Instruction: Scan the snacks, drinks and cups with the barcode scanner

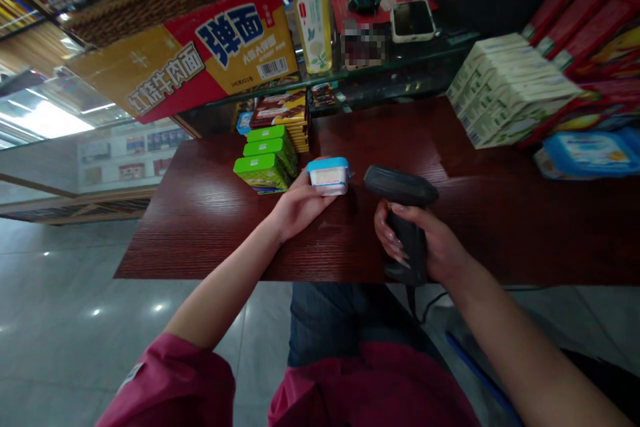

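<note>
My left hand (300,207) is closed around a small plastic tub (329,177) with a blue lid and a white body, held just over the dark wooden counter (215,227). In my right hand (430,237) is a black barcode scanner (403,187), gripped by its handle, its head pointing left toward the tub. A cord hangs from the bottom of the handle. Several green-lidded containers (263,163) stand in a row just left of the tub. Behind them lies a stack of brown and yellow packets (283,113).
On the right are pale green cartons (510,90), red packages (590,20) and a blue-lidded tub (590,152). Along the raised glass shelf stand a noodle box (215,47), a bottle of yellow liquid (313,20), a phone (412,19) and a mouse (364,0).
</note>
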### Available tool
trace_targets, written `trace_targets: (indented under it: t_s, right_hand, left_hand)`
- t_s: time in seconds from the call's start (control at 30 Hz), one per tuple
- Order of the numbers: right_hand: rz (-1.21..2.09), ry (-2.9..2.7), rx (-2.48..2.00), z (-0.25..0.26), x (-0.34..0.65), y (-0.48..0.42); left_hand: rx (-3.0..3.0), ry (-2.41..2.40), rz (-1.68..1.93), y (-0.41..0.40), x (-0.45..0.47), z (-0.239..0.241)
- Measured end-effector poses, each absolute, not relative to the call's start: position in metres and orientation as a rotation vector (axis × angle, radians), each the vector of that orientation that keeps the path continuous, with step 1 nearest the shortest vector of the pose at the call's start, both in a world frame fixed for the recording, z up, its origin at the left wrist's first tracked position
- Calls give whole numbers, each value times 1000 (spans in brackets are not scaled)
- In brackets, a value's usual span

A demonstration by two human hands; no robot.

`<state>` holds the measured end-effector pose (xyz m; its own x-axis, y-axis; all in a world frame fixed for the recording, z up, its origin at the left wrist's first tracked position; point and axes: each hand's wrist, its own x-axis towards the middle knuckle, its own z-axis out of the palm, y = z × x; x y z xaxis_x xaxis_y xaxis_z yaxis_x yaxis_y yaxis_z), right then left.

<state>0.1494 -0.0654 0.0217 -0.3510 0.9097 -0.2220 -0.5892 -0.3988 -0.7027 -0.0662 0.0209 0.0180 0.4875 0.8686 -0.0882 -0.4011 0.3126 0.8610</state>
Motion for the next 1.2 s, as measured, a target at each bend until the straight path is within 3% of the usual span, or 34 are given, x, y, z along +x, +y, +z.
trace_targets:
  t_s: [0.3,0.6,0.77,1.2]
  right_hand:
    - [1892,-619,-818,22,150,-66]
    - [1865,-593,-949,29,148,-66]
    - [1807,-620,-1067,29,148,-65]
    - [1700,-691,-1234,37,144,-65]
  left_hand:
    - [1911,863,863,-24,-129,22]
    - [2358,1517,882,-59,-265,28]
    - [2404,1759,838,-24,-277,33]
    - [2377,1665,931,113,-236,15]
